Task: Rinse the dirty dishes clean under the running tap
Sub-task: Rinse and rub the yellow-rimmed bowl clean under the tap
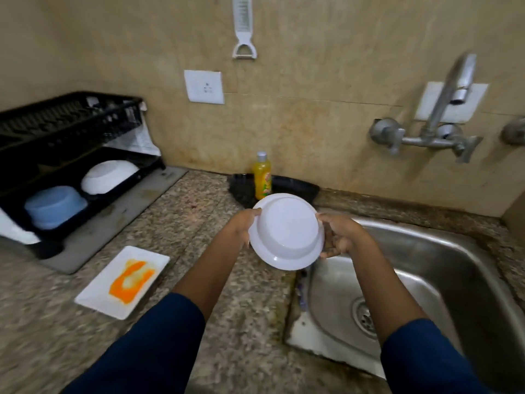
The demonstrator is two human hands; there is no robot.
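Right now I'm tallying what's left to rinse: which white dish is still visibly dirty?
The rectangular white plate on the counter, smeared orange. The round white bowl held in both hands and the white bowl in the rack show no stains.

Beige wall (326,81) — granite counter (199,211)

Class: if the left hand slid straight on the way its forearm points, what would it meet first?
The left hand already grips the white bowl. Past that, probably the yellow soap bottle near the wall, though depth is unclear.
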